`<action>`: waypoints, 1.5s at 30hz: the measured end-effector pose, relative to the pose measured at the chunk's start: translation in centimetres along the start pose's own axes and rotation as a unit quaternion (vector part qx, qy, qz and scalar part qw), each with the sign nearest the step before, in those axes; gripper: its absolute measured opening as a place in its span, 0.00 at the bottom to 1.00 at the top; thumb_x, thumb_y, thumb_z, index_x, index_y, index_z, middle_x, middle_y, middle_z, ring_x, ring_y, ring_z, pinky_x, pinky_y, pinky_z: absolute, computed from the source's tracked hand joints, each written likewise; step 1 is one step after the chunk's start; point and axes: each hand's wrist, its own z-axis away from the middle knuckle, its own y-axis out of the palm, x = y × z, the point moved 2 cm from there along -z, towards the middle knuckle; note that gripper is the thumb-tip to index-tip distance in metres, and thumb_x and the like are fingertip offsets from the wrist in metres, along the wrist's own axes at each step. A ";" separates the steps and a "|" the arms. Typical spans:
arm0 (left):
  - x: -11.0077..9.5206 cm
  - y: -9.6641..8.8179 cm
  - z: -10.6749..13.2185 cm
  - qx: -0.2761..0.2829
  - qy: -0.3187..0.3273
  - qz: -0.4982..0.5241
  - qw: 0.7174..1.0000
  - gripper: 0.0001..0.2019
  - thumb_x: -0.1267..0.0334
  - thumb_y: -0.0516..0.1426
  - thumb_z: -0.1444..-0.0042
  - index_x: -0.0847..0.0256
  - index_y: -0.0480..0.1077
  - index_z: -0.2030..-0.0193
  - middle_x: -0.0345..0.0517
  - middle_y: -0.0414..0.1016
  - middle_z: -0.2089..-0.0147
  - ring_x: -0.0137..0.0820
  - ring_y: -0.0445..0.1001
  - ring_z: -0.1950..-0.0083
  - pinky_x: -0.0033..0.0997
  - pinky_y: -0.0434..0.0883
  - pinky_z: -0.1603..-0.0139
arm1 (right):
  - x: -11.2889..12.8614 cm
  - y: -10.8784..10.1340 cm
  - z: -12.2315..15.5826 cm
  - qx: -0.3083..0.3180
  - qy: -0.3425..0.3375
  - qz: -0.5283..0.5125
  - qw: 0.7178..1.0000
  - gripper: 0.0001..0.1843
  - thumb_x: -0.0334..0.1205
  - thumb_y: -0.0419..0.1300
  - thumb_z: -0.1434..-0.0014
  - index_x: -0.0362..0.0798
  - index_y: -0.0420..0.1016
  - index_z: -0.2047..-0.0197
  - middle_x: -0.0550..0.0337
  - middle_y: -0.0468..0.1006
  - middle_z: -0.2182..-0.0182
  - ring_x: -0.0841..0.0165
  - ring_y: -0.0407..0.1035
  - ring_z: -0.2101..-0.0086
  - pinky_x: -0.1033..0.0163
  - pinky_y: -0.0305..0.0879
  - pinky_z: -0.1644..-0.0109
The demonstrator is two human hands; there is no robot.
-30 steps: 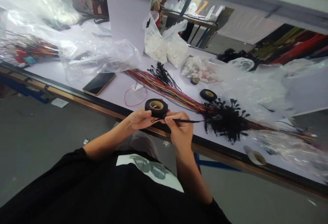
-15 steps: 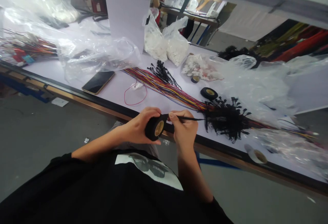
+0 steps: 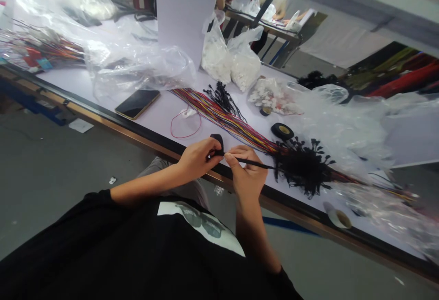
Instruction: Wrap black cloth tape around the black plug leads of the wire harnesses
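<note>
My left hand (image 3: 197,159) is closed around a roll of black tape (image 3: 217,141), mostly hidden behind the fingers. My right hand (image 3: 245,172) pinches a thin black-wrapped wire bundle (image 3: 255,164) just to the right of the roll. That bundle runs right into a mass of black connectors (image 3: 303,167) lying on the white table (image 3: 157,115). Both hands sit at the table's near edge, almost touching each other.
Multicoloured wires (image 3: 219,115) fan across the table. A phone (image 3: 137,104) lies to the left, with a red wire loop (image 3: 185,126) beside it. A second tape roll (image 3: 282,131) sits behind, a pale roll (image 3: 337,218) at the right edge. Plastic bags (image 3: 137,69) crowd the back.
My left hand has swung the tape roll up and over the bundle, so it now stands edge-on behind my fingers. The right hand kept its pinch on the bundle.
</note>
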 end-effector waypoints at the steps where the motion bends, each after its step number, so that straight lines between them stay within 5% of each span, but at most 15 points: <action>1: 0.0 -0.1 0.0 0.002 0.006 -0.020 1.000 0.04 0.66 0.54 0.49 0.61 0.65 0.65 0.38 0.71 0.72 0.22 0.66 0.74 0.21 0.62 0.72 | -0.1 0.1 0.1 -0.007 0.005 0.005 1.000 0.07 0.39 0.64 0.52 0.49 0.72 0.78 0.63 0.74 0.75 0.67 0.69 0.67 0.56 0.64 0.57; 6: -0.1 -0.4 -0.1 0.009 0.055 -0.114 0.992 0.07 0.65 0.51 0.45 0.61 0.69 0.66 0.41 0.72 0.73 0.25 0.67 0.73 0.24 0.59 0.72 | -0.2 0.7 0.4 -0.020 0.086 0.018 0.996 0.13 0.45 0.61 0.49 0.49 0.69 0.80 0.63 0.73 0.78 0.68 0.68 0.71 0.59 0.64 0.61; 17: 0.3 -0.8 -0.4 -0.014 0.076 -0.214 0.974 0.11 0.63 0.49 0.43 0.59 0.72 0.66 0.47 0.71 0.65 0.31 0.67 0.65 0.29 0.61 0.66 | -0.6 2.7 0.0 0.021 0.234 -0.176 0.956 0.20 0.47 0.61 0.52 0.49 0.58 0.85 0.69 0.62 0.88 0.74 0.60 0.82 0.65 0.60 0.71; 23: 1.0 -1.0 -0.7 0.013 0.032 -0.158 0.987 0.10 0.62 0.50 0.42 0.61 0.72 0.66 0.45 0.73 0.71 0.29 0.68 0.69 0.27 0.61 0.68 | -0.4 1.6 -0.3 0.120 0.133 0.020 0.984 0.12 0.47 0.61 0.51 0.49 0.69 0.66 0.61 0.74 0.71 0.68 0.68 0.69 0.60 0.64 0.61; 29: 1.2 -1.0 -0.7 0.059 -0.063 -0.106 0.991 0.08 0.63 0.52 0.45 0.61 0.70 0.70 0.44 0.73 0.71 0.29 0.70 0.69 0.27 0.62 0.68 | -0.6 1.7 -0.3 0.294 0.035 0.165 0.941 0.15 0.43 0.51 0.42 0.52 0.67 0.51 0.57 0.78 0.58 0.63 0.72 0.60 0.57 0.65 0.58; 35: 1.1 -0.9 -0.7 0.062 -0.123 -0.017 0.990 0.05 0.66 0.54 0.47 0.62 0.65 0.73 0.39 0.70 0.73 0.25 0.66 0.71 0.25 0.61 0.68 | -0.2 2.0 -1.3 0.288 -0.111 0.362 0.879 0.18 0.40 0.48 0.39 0.49 0.68 0.48 0.52 0.77 0.54 0.60 0.70 0.57 0.58 0.57 0.60; 41: 2.0 -1.1 -0.6 0.075 -0.223 0.145 0.961 0.06 0.62 0.57 0.50 0.62 0.66 0.69 0.34 0.66 0.79 0.22 0.65 0.77 0.22 0.60 0.73 | 0.3 2.4 -1.9 0.272 -0.210 0.443 0.828 0.19 0.38 0.48 0.38 0.49 0.67 0.46 0.55 0.79 0.62 0.63 0.69 0.65 0.57 0.48 0.63; 45: 2.2 -1.4 -0.6 0.077 -0.189 0.045 0.978 0.13 0.59 0.54 0.46 0.62 0.63 0.79 0.37 0.64 0.81 0.23 0.62 0.78 0.24 0.56 0.74 | 0.5 2.5 -2.0 0.268 -0.236 0.464 0.811 0.19 0.39 0.47 0.38 0.49 0.66 0.45 0.55 0.79 0.66 0.64 0.68 0.65 0.57 0.45 0.63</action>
